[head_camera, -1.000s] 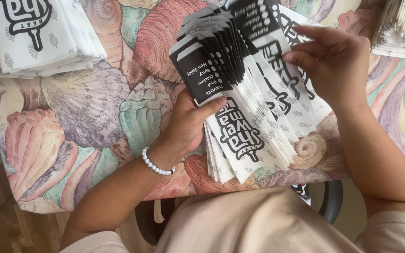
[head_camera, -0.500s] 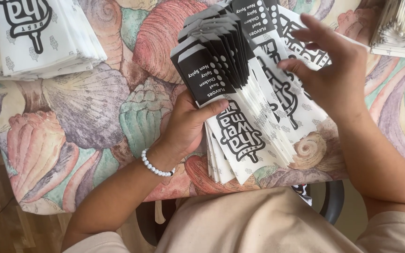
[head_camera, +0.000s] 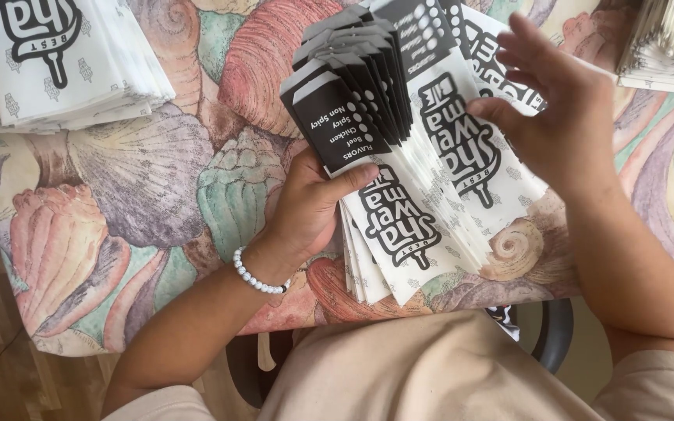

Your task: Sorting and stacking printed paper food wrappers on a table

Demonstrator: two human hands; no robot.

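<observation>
While the left hand [head_camera: 310, 206] pins a fanned stack of paper sleeves [head_camera: 399, 164] against the shell-patterned tablecloth [head_camera: 118, 195], thumb across a black flap, the right hand [head_camera: 559, 117] hovers open over the fan's far side, seemingly just touching it. Further white stacks [head_camera: 56, 62] lie at the left and another pile [head_camera: 668, 43] at the right.

right hand [head_camera: 555, 117]: a second ago it pinched the upper edge of the fanned paper sleeves [head_camera: 399, 156]; now it has lifted off, palm down.
fingers [head_camera: 524, 47]: were curled on the sleeves, now spread open and loose above them.
top sleeve [head_camera: 462, 140]: more of its printed face shows now.
</observation>
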